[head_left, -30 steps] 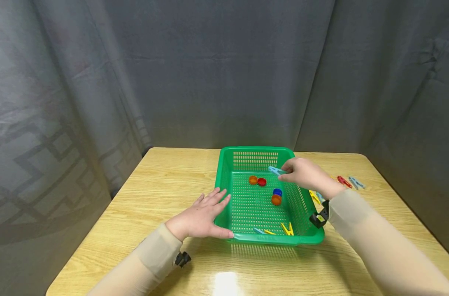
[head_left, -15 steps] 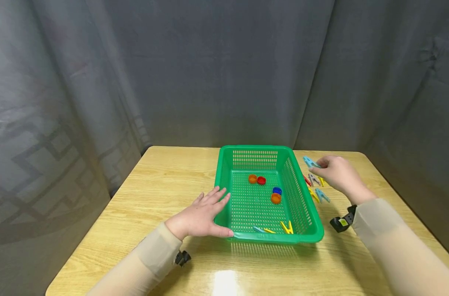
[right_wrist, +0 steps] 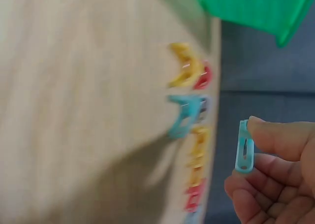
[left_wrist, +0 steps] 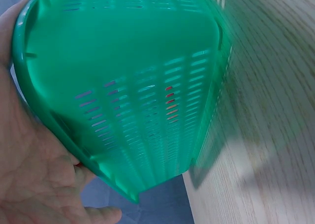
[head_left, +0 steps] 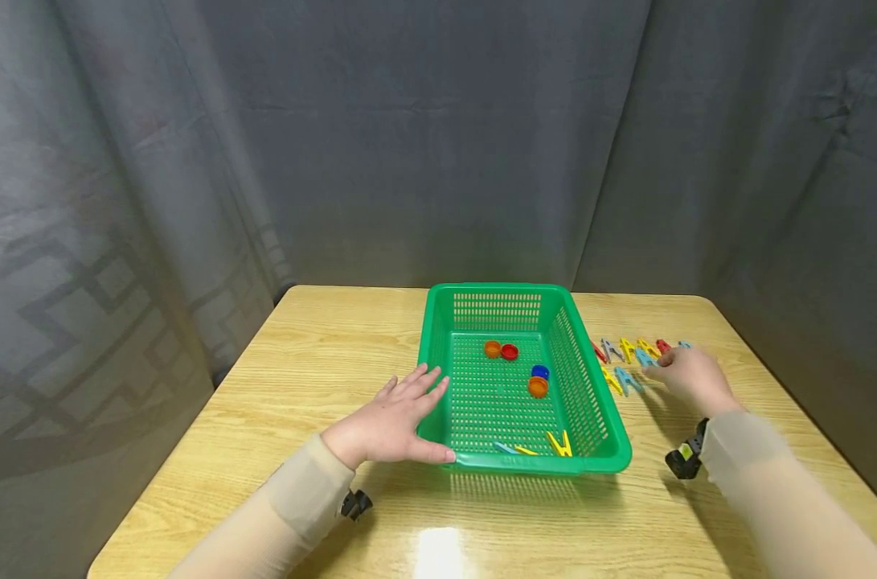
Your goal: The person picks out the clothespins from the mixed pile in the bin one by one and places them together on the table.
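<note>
My right hand (head_left: 694, 379) pinches a light blue clothespin (right_wrist: 245, 147) between thumb and fingers, above the table right of the basket. Around it in the head view are other clothespins: a light blue one (head_left: 629, 380), a yellow one (head_left: 612, 379) and a grey one (head_left: 611, 349). My left hand (head_left: 389, 420) lies with spread fingers on the left rim of the green plastic basket (head_left: 518, 464), the thumb at its front corner. From the left wrist, the palm (left_wrist: 34, 170) shows against the basket's rim.
Inside the basket lie orange caps (head_left: 538, 388), a red cap (head_left: 509, 352) and a blue cap (head_left: 540, 371). A yellow clothespin (head_left: 559, 444) and other pieces sit by its front wall. Dark curtains (head_left: 438, 145) hang behind the wooden table (head_left: 322, 346).
My right hand has carried the light blue clothespin from over the basket rightward, then lower, to the clothespins on the table. My left hand has stayed on the rim.
</note>
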`<state>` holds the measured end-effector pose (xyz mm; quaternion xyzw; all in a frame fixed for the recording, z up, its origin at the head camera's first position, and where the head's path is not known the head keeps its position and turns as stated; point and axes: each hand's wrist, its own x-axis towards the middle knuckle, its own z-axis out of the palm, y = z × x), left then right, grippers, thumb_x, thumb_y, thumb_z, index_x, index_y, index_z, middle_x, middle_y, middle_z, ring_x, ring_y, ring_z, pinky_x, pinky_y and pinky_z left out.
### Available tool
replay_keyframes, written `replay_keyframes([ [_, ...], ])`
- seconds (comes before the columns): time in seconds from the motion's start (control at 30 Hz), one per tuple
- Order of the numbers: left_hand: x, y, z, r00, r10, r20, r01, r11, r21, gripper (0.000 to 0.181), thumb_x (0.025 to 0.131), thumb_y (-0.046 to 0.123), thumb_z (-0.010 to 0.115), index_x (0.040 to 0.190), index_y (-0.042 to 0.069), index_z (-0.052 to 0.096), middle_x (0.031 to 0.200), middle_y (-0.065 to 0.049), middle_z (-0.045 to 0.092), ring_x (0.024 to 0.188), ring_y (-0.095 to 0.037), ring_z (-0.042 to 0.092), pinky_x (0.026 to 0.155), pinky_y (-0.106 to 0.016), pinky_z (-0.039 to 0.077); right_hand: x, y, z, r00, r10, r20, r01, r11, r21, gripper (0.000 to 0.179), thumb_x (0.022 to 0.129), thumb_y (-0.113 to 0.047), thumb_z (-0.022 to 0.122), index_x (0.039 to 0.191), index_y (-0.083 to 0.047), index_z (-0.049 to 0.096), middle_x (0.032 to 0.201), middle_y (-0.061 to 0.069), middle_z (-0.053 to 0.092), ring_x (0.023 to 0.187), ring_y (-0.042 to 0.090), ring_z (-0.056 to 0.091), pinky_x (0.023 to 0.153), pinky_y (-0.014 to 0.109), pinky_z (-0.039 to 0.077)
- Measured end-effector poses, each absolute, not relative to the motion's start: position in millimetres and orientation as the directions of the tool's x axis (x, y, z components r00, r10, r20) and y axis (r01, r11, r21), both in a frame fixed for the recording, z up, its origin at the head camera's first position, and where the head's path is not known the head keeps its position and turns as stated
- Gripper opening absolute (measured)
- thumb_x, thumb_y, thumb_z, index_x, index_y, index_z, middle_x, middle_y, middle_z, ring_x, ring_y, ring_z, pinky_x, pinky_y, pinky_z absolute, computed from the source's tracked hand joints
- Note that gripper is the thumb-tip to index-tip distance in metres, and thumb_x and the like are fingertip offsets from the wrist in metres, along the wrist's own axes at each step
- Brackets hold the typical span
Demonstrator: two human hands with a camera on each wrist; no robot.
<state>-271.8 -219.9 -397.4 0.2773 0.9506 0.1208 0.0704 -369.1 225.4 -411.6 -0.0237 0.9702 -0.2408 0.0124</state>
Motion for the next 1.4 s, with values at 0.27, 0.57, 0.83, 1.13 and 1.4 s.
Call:
replay_keyframes([
  [0.27,-272,-219,-398,-0.837,0.544,-0.062,0.513,0.819,0.258,0.108,0.077,0.079,0.051,0.155,0.015,0.014,0.162,-0.001,0.003,0.147,-0.023,-0.004,0.114,-0.057,0.007,-379,235,-434,-0.995,-0.025,-0.100,0.025,0.882,-0.470,0.032,0.091,-0.029,0.064,0.081,0.000,0.058,0.070,0.007,0.047,0.066,0.022,0.043,0.056,0.035,0.034],
  [0.57,-272,-219,-397,-0.837,0.543,-0.066,0.510,0.818,0.266,0.108,0.077,0.079,0.051,0.155,0.015,0.014,0.162,0.000,0.002,0.147,-0.022,-0.005,0.114,-0.056,0.006,-383,237,-435,-0.980,-0.017,-0.199,0.079,0.883,-0.463,0.055,0.089,-0.033,0.068,0.110,0.016,0.056,0.100,0.027,0.060,0.087,0.037,0.056,0.069,0.046,0.048],
  [0.83,-273,-219,-397,-0.840,0.539,-0.065,0.508,0.823,0.255,0.108,0.077,0.078,0.052,0.155,0.015,0.014,0.162,0.000,0.002,0.147,-0.022,-0.004,0.114,-0.056,0.007,-379,235,-427,-0.983,-0.024,-0.182,0.054,0.911,-0.409,0.061,0.096,-0.043,0.054,0.109,0.016,0.058,0.100,0.030,0.061,0.084,0.040,0.057,0.068,0.047,0.048],
  [1.13,-273,-218,-397,-0.842,0.535,-0.078,0.502,0.827,0.252,0.108,0.077,0.080,0.050,0.155,0.016,0.013,0.161,0.001,0.001,0.147,-0.020,-0.006,0.114,-0.056,0.006,-379,220,-396,-0.999,-0.049,0.021,-0.054,0.901,-0.430,0.042,0.098,-0.033,0.051,0.099,0.009,0.061,0.079,0.015,0.057,0.067,0.027,0.050,0.056,0.036,0.039],
  [1.4,-273,-219,-398,-0.841,0.535,-0.073,0.503,0.826,0.256,0.108,0.077,0.079,0.051,0.155,0.016,0.013,0.161,0.001,0.002,0.147,-0.021,-0.005,0.114,-0.056,0.006,-375,183,-355,-0.971,-0.157,0.179,-0.218,0.887,-0.407,0.038,0.098,-0.030,0.053,0.103,0.005,0.065,0.081,0.014,0.062,0.067,0.024,0.051,0.057,0.036,0.042],
])
